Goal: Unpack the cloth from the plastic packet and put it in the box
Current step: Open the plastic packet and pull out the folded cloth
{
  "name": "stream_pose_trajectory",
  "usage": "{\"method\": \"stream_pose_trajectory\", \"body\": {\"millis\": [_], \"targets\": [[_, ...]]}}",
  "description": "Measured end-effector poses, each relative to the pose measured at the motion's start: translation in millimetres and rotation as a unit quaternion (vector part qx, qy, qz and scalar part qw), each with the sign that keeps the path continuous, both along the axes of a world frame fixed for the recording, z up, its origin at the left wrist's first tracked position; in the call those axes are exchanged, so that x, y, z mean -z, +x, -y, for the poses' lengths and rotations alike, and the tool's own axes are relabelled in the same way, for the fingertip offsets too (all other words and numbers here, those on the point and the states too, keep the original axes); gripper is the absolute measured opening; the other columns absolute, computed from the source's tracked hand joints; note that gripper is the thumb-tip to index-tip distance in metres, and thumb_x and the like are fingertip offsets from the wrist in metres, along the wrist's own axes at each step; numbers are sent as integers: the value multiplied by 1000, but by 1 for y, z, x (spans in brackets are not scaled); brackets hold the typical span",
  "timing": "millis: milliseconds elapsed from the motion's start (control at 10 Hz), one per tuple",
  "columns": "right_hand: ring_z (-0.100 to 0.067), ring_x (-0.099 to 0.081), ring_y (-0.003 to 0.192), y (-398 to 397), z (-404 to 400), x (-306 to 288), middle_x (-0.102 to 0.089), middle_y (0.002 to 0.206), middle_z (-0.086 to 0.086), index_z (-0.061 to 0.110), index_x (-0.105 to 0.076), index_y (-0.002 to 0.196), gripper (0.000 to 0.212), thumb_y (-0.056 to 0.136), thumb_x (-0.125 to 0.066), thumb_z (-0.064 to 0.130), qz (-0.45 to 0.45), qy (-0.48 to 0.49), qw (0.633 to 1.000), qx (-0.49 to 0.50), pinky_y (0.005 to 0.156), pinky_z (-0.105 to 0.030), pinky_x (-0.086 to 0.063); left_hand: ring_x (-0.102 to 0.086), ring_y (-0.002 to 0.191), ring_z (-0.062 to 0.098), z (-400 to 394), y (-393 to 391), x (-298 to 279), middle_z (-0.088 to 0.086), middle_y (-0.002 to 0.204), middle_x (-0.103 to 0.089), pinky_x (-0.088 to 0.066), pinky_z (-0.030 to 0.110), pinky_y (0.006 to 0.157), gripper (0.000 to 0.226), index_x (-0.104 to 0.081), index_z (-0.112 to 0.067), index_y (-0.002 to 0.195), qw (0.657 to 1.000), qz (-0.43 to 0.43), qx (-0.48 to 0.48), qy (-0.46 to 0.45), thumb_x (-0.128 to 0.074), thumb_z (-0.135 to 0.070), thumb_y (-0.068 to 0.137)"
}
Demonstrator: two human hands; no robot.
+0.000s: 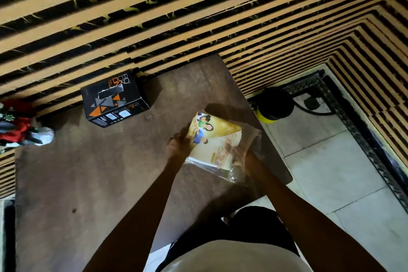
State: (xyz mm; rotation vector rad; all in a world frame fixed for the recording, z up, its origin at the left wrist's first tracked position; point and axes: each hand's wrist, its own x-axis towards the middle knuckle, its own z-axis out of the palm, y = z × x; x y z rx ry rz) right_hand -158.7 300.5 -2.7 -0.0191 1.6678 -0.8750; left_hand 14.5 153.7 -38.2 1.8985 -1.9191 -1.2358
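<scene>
A clear plastic packet [217, 139] with a yellow printed card inside is held above the right part of the brown table [99, 172]. My left hand [177, 147] grips its left edge. My right hand [242, 157] holds its lower right side, partly seen through the shiny plastic. The cloth itself cannot be made out behind the card. A black box [113, 99] with orange and grey triangles stands at the table's far edge, to the left of the packet, with its top closed.
A figurine in red and white [22, 130] stands at the table's left edge. A black and yellow container [274, 105] sits on the tiled floor to the right of the table. A slatted wall runs behind the table.
</scene>
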Motion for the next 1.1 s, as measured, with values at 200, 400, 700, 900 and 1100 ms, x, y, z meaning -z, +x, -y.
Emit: {"method": "stream_pose_trajectory", "body": {"millis": [200, 400, 700, 900, 1100], "targets": [[-31, -58, 121, -31, -6, 34, -60, 133, -8, 16, -50, 134, 48, 92, -51, 40, -18, -39, 999, -20, 102, -49, -47, -58, 73, 24, 11, -1, 14, 20, 75, -65, -55, 26, 62, 17, -64, -13, 67, 979, -98, -149, 97, -67, -8, 82], [-28, -62, 100, -80, -6, 12, -62, 118, -9, 13, -48, 132, 40, 93, -57, 9, -146, -117, 972, 143, 67, -31, -57, -70, 88, 34, 27, 19, 24, 24, 91, -74, -54, 37, 82, 11, -74, 1, 85, 959, -73, -271, 33, -70, -4, 76], [-17, -70, 102, -128, -33, -24, -72, 115, 1, 19, -54, 126, 36, 95, -46, 2, 15, -235, 956, 177, 77, -38, -61, -68, 79, 26, 6, 8, 30, 18, 88, -74, -56, 36, 75, 19, -72, -2, 87, 919, -146, -359, 73, -77, -13, 72], [-22, -71, 89, -93, -34, 1, -71, 108, -12, 8, -58, 113, 31, 86, -59, -8, -3, -110, 990, -86, 84, -42, -58, -62, 74, 25, -6, -15, 29, 14, 86, -66, -54, 46, 77, 17, -60, -14, 72, 893, -235, -370, 100, -74, -7, 79], [-35, -62, 112, -75, -40, 35, -68, 109, -11, 20, -65, 102, 25, 80, -73, 8, -17, -16, 971, -240, 99, -58, -46, -53, 62, 19, -9, -15, 28, 8, 71, -57, -43, 20, 50, 29, -53, -17, 66, 869, -293, -380, 116, -70, 1, 81]]}}
